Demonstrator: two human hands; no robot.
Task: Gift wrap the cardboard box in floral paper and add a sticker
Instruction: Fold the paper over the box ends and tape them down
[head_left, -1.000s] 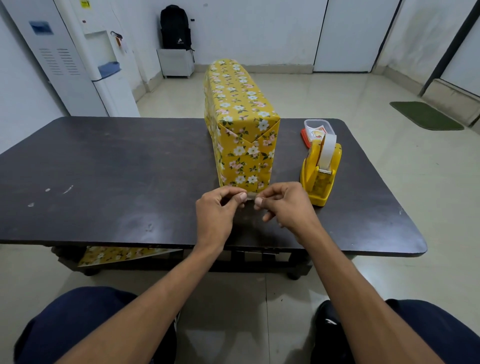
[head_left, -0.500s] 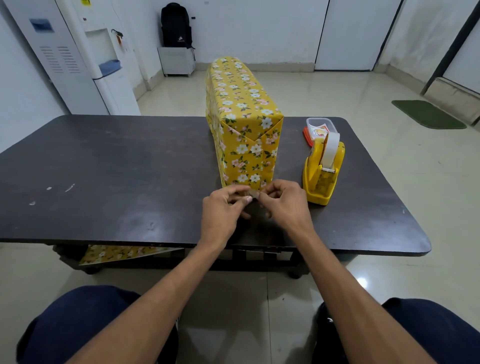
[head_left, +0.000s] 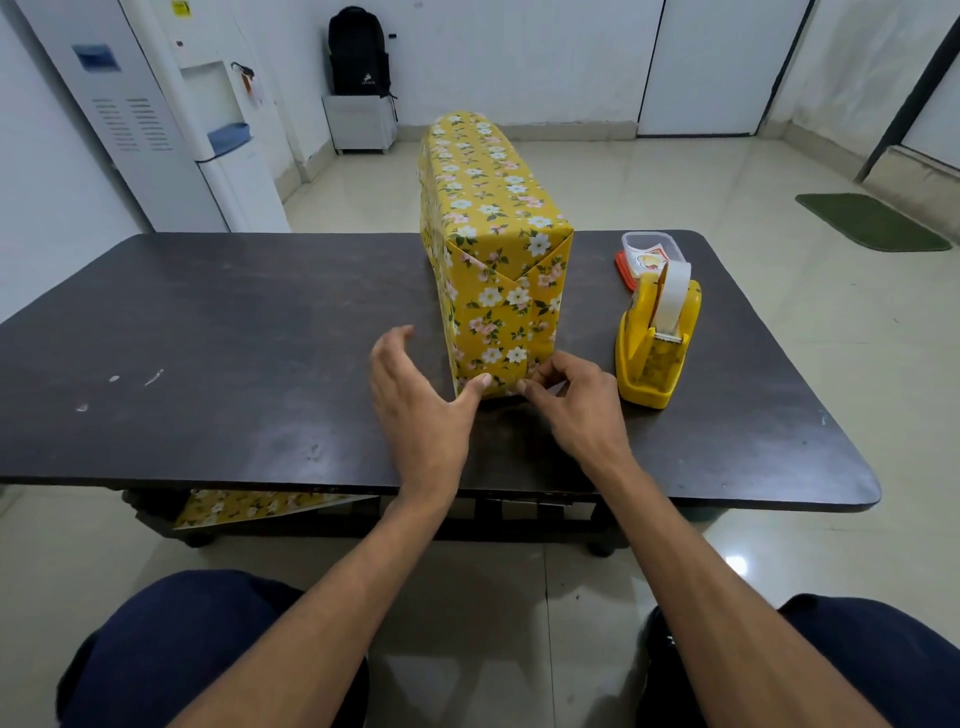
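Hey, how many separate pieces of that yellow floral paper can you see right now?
2. One covers the wrapped box standing on the table; one loose sheet lies on the shelf under the table, at the left. More may be hidden under there.

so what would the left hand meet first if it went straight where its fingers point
Likely nothing: the left hand points along the left of the wrapped box, over the table. Only its thumb touches the box; depth is unclear.

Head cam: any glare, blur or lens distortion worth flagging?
Head view: wide-angle bowing bends the table edges; small glare spot on the floor tile; left hand, right hand and wrapped box sharp, no motion blur; shadows soft.
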